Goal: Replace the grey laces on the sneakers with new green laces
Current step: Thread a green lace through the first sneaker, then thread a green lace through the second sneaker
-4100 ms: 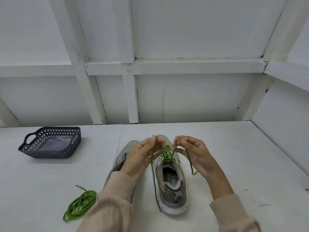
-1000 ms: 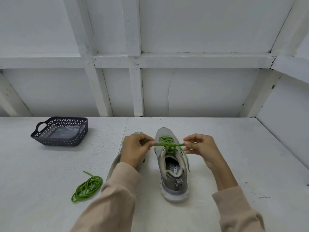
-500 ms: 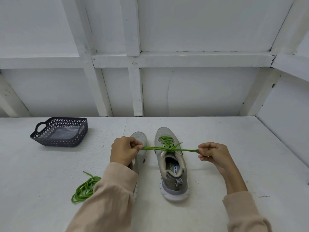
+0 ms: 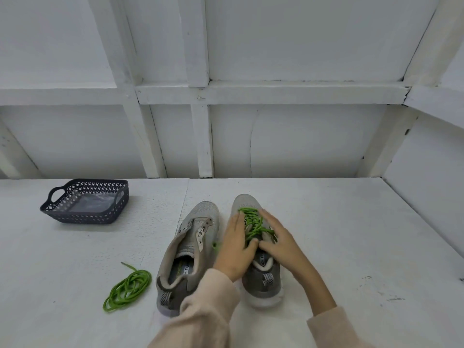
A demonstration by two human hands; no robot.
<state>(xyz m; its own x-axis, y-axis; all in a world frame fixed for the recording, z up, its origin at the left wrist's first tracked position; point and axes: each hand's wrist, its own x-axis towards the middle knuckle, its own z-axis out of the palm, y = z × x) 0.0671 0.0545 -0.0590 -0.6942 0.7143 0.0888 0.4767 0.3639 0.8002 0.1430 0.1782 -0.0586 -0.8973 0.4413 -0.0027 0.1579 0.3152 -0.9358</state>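
A dark basket point(image 4: 82, 217) with a lattice wall sits far left on the white table point(image 4: 351, 234), well apart from everything else. Something clear and shiny lies in it; what it is cannot be told.

Nearer, left of the shoes, a loose lace point(image 4: 128, 289) lies in a green coil on the table, one end sticking out on the far side. It is just beside the left sneaker point(image 4: 187, 249) and does not touch it.

The left sneaker is grey and unlaced, with its toe pointing away and its tongue flap folded open. A left sleeve point(image 4: 206, 310) crosses its near heel.

A scrap of green point(image 4: 215, 244) shows in the gap between the two shoes, just beside the left hand point(image 4: 234, 249). That hand lies flat on the left side of the right sneaker point(image 4: 262, 285). Its fingers point(image 4: 237, 222) are straight and close together, and its thumb point(image 4: 251, 244) reaches in toward the tongue.

The right sneaker stands upright, touching or almost touching the left one, toe away. The green lace point(image 4: 252, 222) is threaded up its front, bunched between the two hands.

The right hand point(image 4: 281, 244) lies on the right side of that shoe. Its fingers point(image 4: 270, 219) are straight, a little spread and slightly blurred. Its thumb point(image 4: 265, 244) points in and meets the left thumb over the tongue. Neither hand is curled round the lace.
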